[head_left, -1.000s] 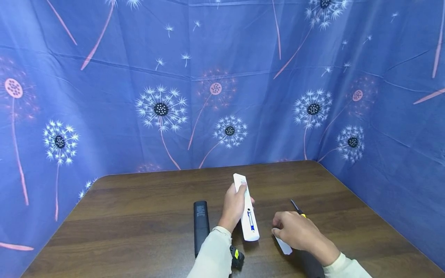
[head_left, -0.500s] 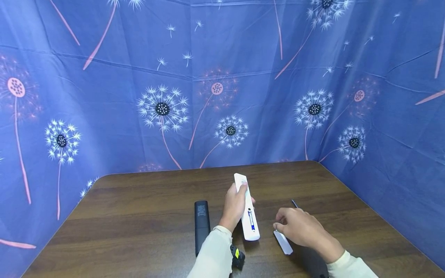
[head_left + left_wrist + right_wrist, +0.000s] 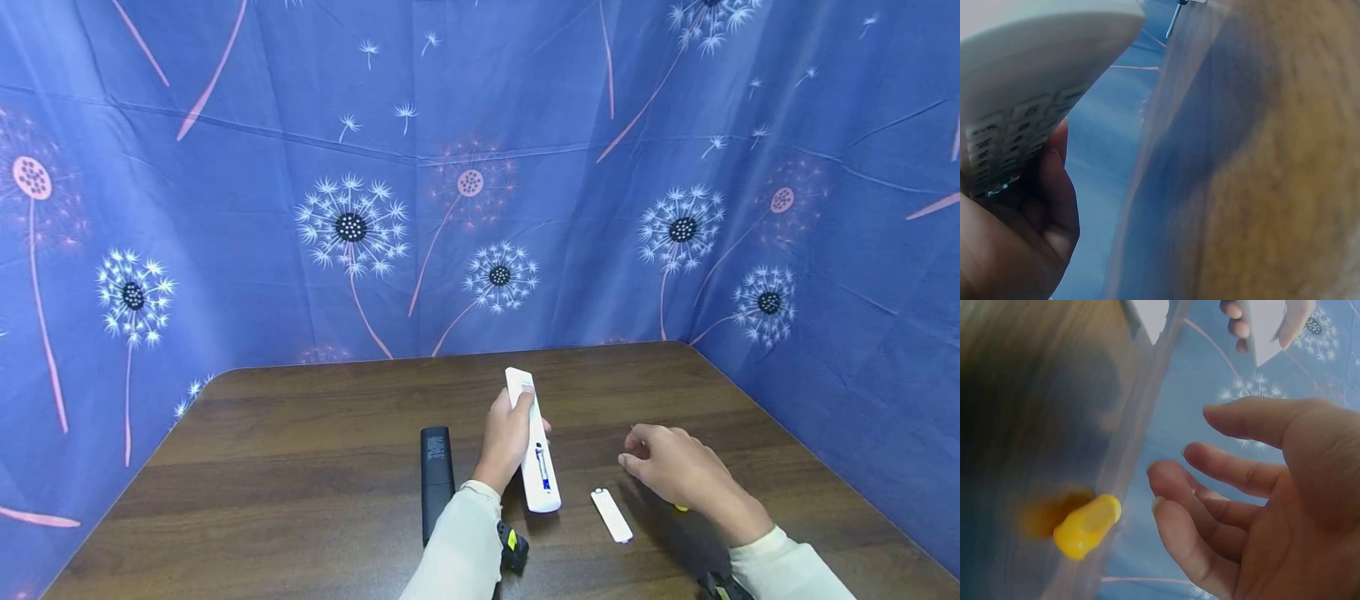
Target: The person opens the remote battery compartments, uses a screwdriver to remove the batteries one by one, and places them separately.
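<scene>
My left hand (image 3: 506, 440) grips a white remote control (image 3: 543, 501) tilted above the table, its back facing up. The battery compartment in that back is uncovered, showing a blue and white battery (image 3: 542, 468). In the left wrist view the keypad (image 3: 1019, 128) faces that camera. On the table right of the remote lies its white battery cover (image 3: 612, 516). My right hand (image 3: 678, 468) hovers with loosely bent fingers and holds nothing. Below it is a screwdriver, mostly hidden in the head view, with its yellow handle (image 3: 1087, 528) showing in the right wrist view.
A black remote control (image 3: 437, 475) lies face down left of my left forearm, which covers its near end. The brown wooden table (image 3: 300, 483) is bounded at the back and sides by a blue dandelion-print cloth (image 3: 570, 250).
My right hand has moved right, away from the battery cover, which now lies fully in sight; the hand now covers most of the screwdriver. My left hand and the white remote have stayed nearly still.
</scene>
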Motion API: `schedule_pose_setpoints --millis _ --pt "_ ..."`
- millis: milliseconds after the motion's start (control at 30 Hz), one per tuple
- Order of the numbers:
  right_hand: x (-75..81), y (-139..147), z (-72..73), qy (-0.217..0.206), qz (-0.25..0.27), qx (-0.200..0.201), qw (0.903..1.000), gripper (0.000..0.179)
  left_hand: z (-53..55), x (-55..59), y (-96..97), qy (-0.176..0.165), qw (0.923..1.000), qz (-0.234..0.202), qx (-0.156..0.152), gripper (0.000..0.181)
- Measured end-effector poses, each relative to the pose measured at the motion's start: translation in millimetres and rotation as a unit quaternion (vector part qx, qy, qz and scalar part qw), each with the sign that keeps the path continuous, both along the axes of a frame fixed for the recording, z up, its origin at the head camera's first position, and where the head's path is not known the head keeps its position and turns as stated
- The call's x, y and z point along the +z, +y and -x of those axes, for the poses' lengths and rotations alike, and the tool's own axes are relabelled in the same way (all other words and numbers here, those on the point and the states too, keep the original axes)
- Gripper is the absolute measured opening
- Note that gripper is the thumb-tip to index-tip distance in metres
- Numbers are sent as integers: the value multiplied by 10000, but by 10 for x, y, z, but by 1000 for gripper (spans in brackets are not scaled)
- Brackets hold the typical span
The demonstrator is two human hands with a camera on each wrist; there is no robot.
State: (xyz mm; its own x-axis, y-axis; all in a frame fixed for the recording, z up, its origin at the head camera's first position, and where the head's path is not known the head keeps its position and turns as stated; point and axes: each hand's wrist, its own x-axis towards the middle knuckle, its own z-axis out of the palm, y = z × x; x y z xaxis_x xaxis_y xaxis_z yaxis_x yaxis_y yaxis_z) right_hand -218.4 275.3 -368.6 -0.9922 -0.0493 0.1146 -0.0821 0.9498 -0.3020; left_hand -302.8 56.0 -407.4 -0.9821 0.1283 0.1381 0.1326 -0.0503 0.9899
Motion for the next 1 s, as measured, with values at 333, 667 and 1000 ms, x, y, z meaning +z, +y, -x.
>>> schedule_pose_setpoints --millis 333,667,1000 --pt "-7 172 44 -92 -263 -257 9993 20 -1 -6 1 -110 9999 -56 -46 38" --pt "-51 274 141 -426 -577 -408 9966 24 4 -47 -3 -224 9991 -317 -145 37" --pt "-79 299 220 -501 -750 -439 9950 22 25 -13 18 -90 9986 -513 -104 36"
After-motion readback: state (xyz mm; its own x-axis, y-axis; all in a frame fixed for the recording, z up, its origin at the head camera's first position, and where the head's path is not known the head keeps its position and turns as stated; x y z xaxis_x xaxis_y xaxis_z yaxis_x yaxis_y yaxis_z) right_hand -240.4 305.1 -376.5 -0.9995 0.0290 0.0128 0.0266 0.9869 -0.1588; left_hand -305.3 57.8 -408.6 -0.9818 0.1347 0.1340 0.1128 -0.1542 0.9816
